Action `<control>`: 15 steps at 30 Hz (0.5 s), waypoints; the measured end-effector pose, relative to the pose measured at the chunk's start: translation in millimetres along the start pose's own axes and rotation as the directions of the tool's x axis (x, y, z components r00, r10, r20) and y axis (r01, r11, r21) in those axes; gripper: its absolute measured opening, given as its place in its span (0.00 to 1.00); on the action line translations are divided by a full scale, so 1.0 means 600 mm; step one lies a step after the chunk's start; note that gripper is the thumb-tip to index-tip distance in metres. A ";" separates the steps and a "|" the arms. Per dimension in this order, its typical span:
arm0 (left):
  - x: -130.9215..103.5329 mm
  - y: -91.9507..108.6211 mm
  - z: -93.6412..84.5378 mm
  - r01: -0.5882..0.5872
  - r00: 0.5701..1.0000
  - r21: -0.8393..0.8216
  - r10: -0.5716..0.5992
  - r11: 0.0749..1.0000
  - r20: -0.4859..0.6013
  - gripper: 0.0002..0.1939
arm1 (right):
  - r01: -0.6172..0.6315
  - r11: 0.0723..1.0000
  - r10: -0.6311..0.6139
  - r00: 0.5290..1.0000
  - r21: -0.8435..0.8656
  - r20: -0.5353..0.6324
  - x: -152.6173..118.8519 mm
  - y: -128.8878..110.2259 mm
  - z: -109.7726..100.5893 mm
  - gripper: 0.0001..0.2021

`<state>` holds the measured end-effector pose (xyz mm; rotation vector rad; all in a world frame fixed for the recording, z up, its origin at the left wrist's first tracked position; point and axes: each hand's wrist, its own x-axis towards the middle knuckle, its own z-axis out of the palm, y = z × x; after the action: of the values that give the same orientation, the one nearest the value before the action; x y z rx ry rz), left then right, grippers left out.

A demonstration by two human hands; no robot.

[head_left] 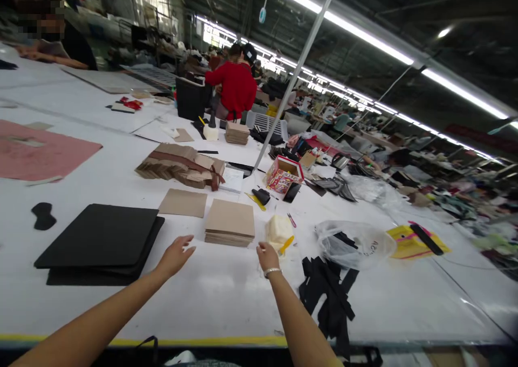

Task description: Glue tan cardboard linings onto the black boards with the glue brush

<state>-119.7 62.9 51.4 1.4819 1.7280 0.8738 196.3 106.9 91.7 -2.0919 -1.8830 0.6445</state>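
Observation:
My left hand (177, 255) hovers over the white table between a pile of black panels (106, 235) and a stack of tan cardboard sheets (230, 220). Its fingers are apart and hold nothing. My right hand (267, 256), with a bracelet at the wrist, is just right of the stack's near corner. Its fingers are loosely bent, with nothing visible in them. Beside it stands a cream-coloured block (278, 231) with a yellow-handled tool (286, 245) at its front. A single tan sheet (183, 203) lies behind my left hand.
Black fabric strips (329, 297) and a clear plastic bag (356, 244) lie to the right. Farther back are bundled tan pieces (178, 164), a patterned box (284, 174) and a metal pole (293, 81). A person in red (233, 89) stands beyond the table.

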 end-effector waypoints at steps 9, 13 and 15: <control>0.191 0.087 0.085 0.288 0.957 0.114 -0.290 0.951 0.000 0.18 | -0.064 0.996 0.062 0.998 0.066 0.030 0.150 -0.050 0.038 0.14; 0.190 0.088 0.090 0.347 0.938 0.065 -0.344 0.936 -0.042 0.18 | -0.161 0.966 0.163 0.987 0.203 0.009 0.155 -0.039 0.041 0.18; 0.184 0.089 0.089 0.370 0.926 0.026 -0.366 0.929 -0.089 0.19 | -0.190 0.938 0.194 0.981 0.290 0.014 0.158 -0.029 0.036 0.18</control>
<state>-58.9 181.4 59.8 1.1038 2.0122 0.7076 177.1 200.7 66.4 -2.0916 -1.4808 0.8873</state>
